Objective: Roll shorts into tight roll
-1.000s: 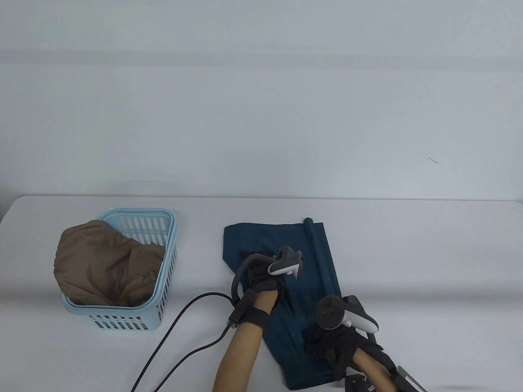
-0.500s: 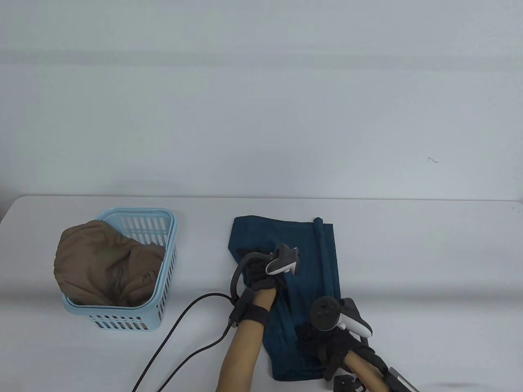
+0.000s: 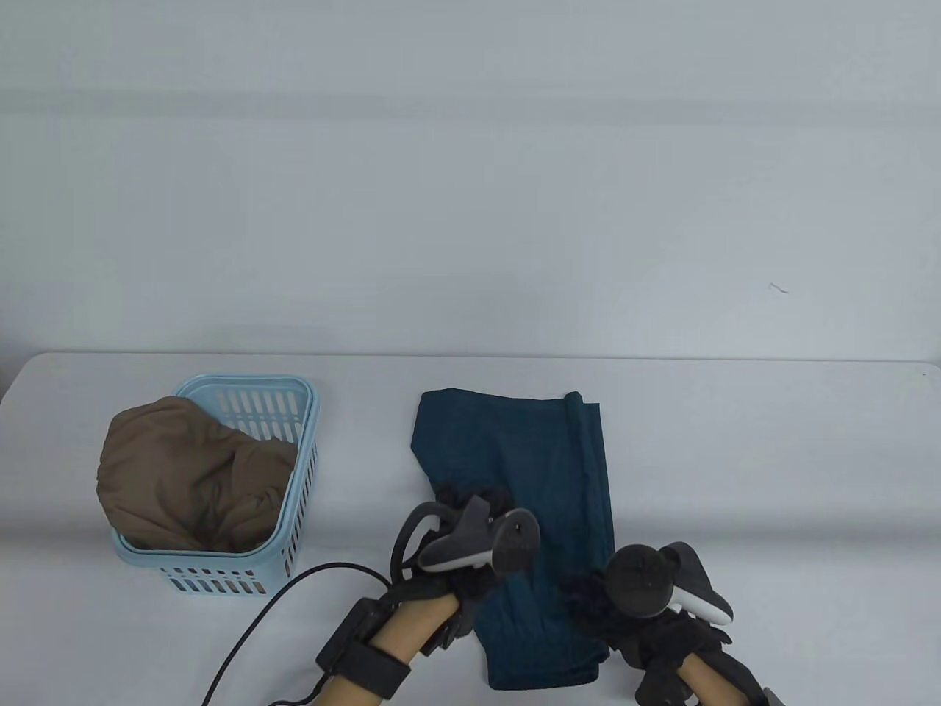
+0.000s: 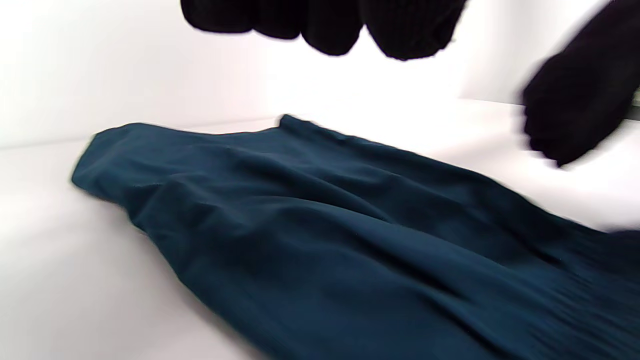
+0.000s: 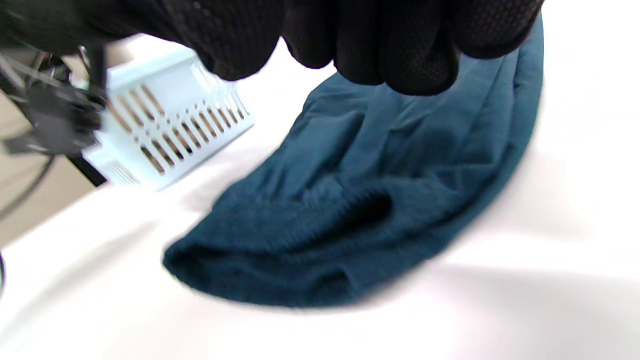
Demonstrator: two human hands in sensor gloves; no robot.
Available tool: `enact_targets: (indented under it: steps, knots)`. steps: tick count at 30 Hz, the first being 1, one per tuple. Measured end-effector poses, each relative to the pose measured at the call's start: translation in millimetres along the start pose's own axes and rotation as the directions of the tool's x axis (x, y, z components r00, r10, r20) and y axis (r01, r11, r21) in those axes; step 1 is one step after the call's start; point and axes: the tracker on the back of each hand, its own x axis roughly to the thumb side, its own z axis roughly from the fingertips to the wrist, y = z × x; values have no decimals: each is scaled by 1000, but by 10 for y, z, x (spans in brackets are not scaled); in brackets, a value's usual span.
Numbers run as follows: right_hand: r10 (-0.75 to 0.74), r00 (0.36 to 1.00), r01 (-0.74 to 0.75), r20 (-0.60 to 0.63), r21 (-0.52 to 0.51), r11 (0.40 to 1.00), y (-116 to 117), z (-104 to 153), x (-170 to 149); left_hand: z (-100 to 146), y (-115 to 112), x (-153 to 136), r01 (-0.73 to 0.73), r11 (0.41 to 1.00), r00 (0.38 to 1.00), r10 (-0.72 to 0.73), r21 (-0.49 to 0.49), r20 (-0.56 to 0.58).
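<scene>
The teal shorts (image 3: pixel 529 456) lie flat on the white table, folded lengthwise, with the waistband end near the front edge; they also show in the left wrist view (image 4: pixel 320 240) and the right wrist view (image 5: pixel 380 165). My left hand (image 3: pixel 474 498) hovers at the shorts' left edge near the middle, with its fingers (image 4: pixel 330 25) and thumb spread above the cloth and holding nothing. My right hand (image 3: pixel 592 599) lies at the shorts' near right edge. Its curled fingers (image 5: pixel 370 45) are against the cloth, and a grip cannot be made out.
A light blue slotted basket (image 3: pixel 294 471) stands at the left with a brown garment (image 3: pixel 184 471) bulging out of it; the basket also shows in the right wrist view (image 5: pixel 170 125). A black cable (image 3: pixel 294 596) runs from my left wrist across the table's front.
The shorts slid a little to the right and straightened. My left hand drew back from the far half of the shorts toward the front edge and lifted off. My right hand shifted slightly right.
</scene>
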Motion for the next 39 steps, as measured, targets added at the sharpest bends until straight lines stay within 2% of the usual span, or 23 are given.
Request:
enact_targets:
  steps: [3,6,8,10,12,15,17,19,21,24,27,29,33,36,39]
  knots:
    - [106,994,-108,28,89,990,162,89,114,290,-135,281,0,1000,994,2,-20,114]
    - [209,977,-212,35,127,969,264,103,226,393,-345,428,-65,995,985,76,-80,153]
    - [287,958,-286,12,154,946,333,78,259,389,-507,472,-65,987,984,87,-144,152]
    - [345,938,-339,-6,176,924,411,38,245,379,-632,479,-1,978,990,31,-210,140]
    - [363,932,-354,-8,197,914,478,10,207,373,-730,475,59,968,990,-25,-242,141]
    - [362,932,-355,3,190,915,553,-34,152,370,-893,473,76,928,989,-25,-365,143]
    - [375,927,-369,3,186,911,591,-60,132,356,-953,461,84,928,988,-30,-363,153]
    - [393,920,-388,-11,123,913,598,-75,126,332,-995,427,86,921,989,-32,-379,147]
    - [387,922,-386,-7,45,921,543,-73,122,324,-965,383,55,950,984,0,-306,179]
    - [309,951,-309,1,17,951,470,-54,80,336,-866,274,-65,962,979,113,-264,169]
    - [252,968,-252,0,3,968,437,-37,32,353,-801,172,-193,954,963,229,-228,144]
    - [174,985,-174,-2,-21,984,409,-10,1,370,-744,86,-292,941,940,315,-169,129]
    - [95,995,-95,-3,16,995,407,6,-21,369,-744,49,-327,930,930,348,-167,116]
    - [84,996,-83,-26,49,995,441,-4,-44,356,-763,81,-274,949,950,292,-153,112]
    - [118,990,-115,-80,45,992,470,-32,-65,316,-801,117,-184,979,978,192,-89,86]
